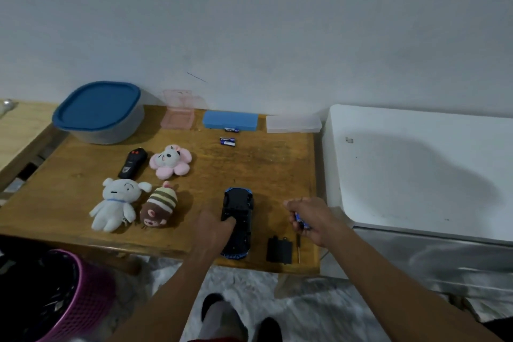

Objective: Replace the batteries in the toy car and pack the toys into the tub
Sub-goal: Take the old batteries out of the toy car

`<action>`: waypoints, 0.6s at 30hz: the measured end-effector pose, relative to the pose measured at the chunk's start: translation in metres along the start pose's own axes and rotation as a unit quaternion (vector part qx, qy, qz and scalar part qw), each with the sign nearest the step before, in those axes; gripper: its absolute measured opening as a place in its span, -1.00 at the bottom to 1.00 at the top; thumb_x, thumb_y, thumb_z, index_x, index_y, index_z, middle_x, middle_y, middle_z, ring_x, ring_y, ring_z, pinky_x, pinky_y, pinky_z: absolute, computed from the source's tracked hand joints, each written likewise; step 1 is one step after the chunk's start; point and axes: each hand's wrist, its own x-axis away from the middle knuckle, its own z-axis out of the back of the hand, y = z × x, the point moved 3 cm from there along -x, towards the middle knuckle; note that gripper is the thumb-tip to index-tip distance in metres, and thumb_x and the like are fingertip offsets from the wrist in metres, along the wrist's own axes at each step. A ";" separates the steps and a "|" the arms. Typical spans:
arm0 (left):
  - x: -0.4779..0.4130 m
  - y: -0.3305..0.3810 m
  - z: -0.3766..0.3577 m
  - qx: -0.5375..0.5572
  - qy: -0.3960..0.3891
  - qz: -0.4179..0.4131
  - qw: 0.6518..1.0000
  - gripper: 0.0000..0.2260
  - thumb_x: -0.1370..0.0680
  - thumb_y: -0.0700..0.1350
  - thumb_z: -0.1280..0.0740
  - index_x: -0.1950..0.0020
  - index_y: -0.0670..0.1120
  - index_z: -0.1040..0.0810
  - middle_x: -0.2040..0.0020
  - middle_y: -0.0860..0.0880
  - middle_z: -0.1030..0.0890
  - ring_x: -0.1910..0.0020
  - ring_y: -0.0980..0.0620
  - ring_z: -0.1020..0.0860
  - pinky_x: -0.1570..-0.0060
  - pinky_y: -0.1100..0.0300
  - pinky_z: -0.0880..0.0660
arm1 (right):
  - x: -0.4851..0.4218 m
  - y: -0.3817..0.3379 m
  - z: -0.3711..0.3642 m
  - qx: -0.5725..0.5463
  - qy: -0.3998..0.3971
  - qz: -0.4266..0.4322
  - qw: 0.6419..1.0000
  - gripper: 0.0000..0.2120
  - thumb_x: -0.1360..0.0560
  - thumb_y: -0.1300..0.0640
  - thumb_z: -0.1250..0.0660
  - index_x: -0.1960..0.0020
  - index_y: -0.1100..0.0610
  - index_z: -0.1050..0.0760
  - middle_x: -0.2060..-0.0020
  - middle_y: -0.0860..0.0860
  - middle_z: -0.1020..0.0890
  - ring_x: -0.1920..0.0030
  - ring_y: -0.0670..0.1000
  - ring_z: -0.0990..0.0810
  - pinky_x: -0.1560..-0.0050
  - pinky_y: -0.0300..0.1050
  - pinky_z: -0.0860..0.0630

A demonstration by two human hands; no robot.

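Car: blue plastic toy car [238,203] lies upside down near the front edge of the wooden table [263,169], its black moulded underside up.
Left hand: left hand [213,230] grips the car, fingers curled onto its underside.
Right hand: right hand [309,219], apart to the right, is closed round small blue cylindrical batteries [300,220].
Loose parts: flat black battery cover [279,250] and thin screwdriver [299,248] lie just right of the car.
Tub: rounded grey tub [111,133] stands back left, with its smooth blue lid on.
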 end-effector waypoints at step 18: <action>-0.151 0.174 -0.086 -0.236 -0.052 -0.253 0.937 -0.60 -0.64 -0.11 -0.25 -0.49 -0.07 -0.33 -0.46 -0.06 -0.37 -0.43 -0.01 -0.36 -0.41 0.16 -0.27 | -0.117 -0.117 0.045 0.326 0.252 0.189 0.891 -0.81 -0.56 0.04 -0.30 -0.07 0.13 -0.56 0.06 0.02 -0.62 0.14 -0.03 -0.55 -0.04 -0.21 -0.49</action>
